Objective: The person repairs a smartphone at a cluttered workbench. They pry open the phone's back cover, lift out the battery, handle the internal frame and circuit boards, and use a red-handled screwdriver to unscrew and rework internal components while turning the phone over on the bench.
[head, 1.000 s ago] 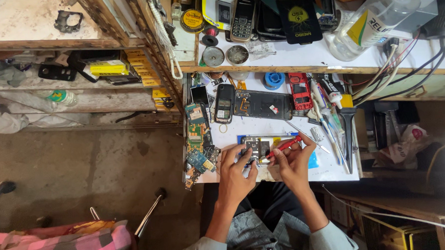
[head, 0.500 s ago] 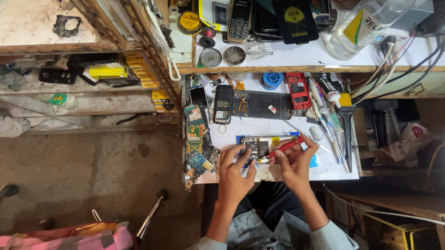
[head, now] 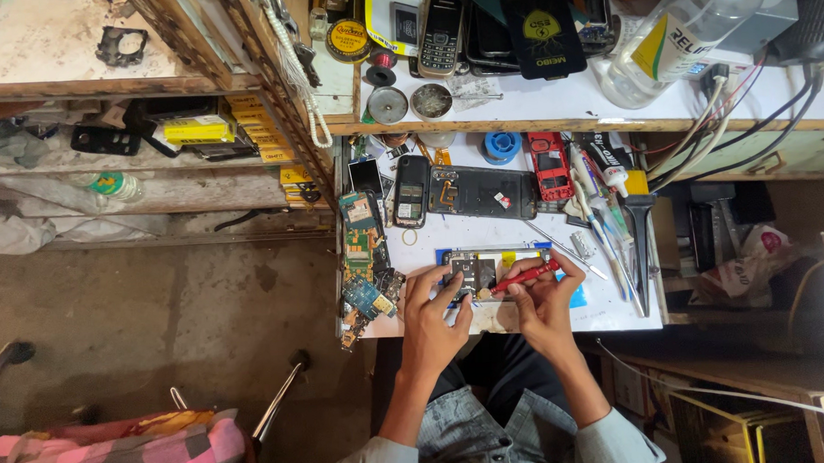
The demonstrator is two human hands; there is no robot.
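Note:
An opened phone (head: 483, 267) with its board exposed lies flat on the white worktop (head: 522, 232), close to the front edge. My left hand (head: 436, 305) steadies its left end with thumb and fingers. My right hand (head: 540, 297) grips a red-handled screwdriver (head: 526, 275), whose tip points left onto the phone's inside.
Circuit boards (head: 365, 270) are stacked at the worktop's left edge. Behind the phone lie a black phone back (head: 480, 192), a small dark phone (head: 411, 190), a red phone (head: 551, 165) and tweezers and brushes (head: 603, 225). An upper shelf (head: 554, 108) holds phones, tins, a bottle. Cables hang right.
Both hands stay on the phone; the screwdriver in my right hand has shifted only slightly. Nothing else has moved.

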